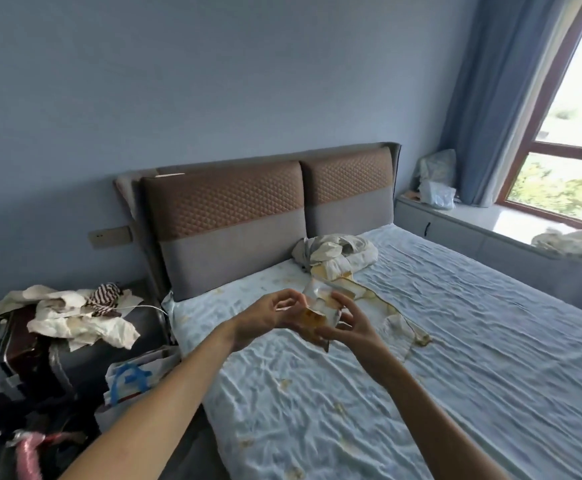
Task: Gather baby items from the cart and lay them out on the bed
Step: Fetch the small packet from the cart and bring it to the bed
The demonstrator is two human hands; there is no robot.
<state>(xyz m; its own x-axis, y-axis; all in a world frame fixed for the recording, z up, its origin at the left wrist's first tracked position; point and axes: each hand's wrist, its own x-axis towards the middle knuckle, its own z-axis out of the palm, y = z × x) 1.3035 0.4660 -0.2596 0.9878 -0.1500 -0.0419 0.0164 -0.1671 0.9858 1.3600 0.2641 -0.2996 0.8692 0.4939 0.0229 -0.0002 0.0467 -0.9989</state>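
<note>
The right hand and left hand pinch a small crinkled white-and-orange packet above the light-blue bed sheet.
</note>
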